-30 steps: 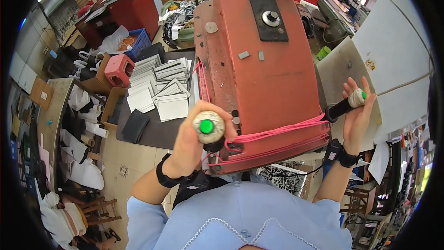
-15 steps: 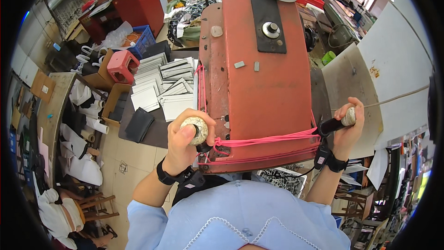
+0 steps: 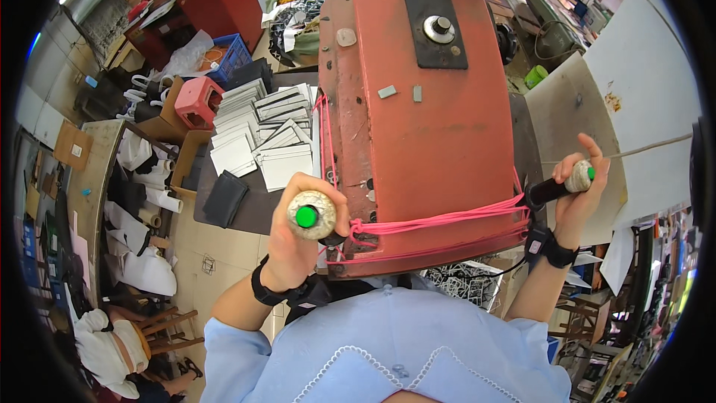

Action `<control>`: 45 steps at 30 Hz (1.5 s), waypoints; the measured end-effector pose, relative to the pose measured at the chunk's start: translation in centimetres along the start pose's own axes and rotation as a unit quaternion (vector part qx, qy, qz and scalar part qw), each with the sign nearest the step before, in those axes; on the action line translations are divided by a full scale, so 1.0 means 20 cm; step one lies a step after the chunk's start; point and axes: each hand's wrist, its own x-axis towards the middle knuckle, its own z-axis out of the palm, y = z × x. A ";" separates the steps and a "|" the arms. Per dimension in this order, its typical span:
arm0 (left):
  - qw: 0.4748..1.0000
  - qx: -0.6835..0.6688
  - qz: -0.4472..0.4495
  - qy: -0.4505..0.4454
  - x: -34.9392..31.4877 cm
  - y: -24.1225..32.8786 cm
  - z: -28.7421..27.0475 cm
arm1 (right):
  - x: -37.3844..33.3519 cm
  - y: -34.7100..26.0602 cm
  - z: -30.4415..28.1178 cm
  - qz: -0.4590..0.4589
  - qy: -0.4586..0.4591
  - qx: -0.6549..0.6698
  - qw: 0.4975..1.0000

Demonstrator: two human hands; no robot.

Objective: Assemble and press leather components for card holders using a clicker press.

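My left hand (image 3: 286, 254) is closed round a handle whose tape-wrapped, round end (image 3: 313, 203) carries a green button. No finger covers that button. My right hand (image 3: 573, 213) wraps the black grip of a second handle (image 3: 549, 192), also taped at its end with a green button; one finger sticks up off it. Both handles flank the near end of a large red machine (image 3: 440, 149). Pink cord (image 3: 447, 218), in several strands, stretches across the machine between the handles. The machine's underside is hidden from view.
Piles of white flat panels (image 3: 287, 168) and a black flat piece (image 3: 225, 198) lie on the dark table left of the machine. A pink stool (image 3: 198, 102) and blue crate (image 3: 227, 60) stand beyond. A person (image 3: 112, 343) sits at lower left. Pale boards (image 3: 578, 127) stand at right.
My left thumb has come off the handle's end, uncovering its green button. The right handle's button now shows too, with a finger raised. My view has shifted slightly.
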 end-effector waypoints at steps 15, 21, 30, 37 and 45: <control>0.889 0.295 0.082 -0.340 0.22 -0.32 0.37 | -0.01 -0.09 -0.17 -0.109 0.088 -0.150 0.979; 0.839 0.465 -0.002 -0.284 0.23 -0.58 0.02 | -0.29 0.04 0.14 -0.056 -0.004 -0.157 0.986; 0.767 0.589 0.111 -0.230 0.25 -0.77 -0.04 | -0.10 0.13 -0.04 -0.166 0.160 -0.430 0.873; 0.791 0.563 0.113 -0.212 0.26 -0.76 -0.02 | -0.30 0.58 0.27 -0.051 -0.106 -0.474 0.873; 0.776 0.577 0.122 -0.222 0.26 -0.75 -0.02 | -0.32 0.79 0.39 0.012 -0.112 -0.461 0.880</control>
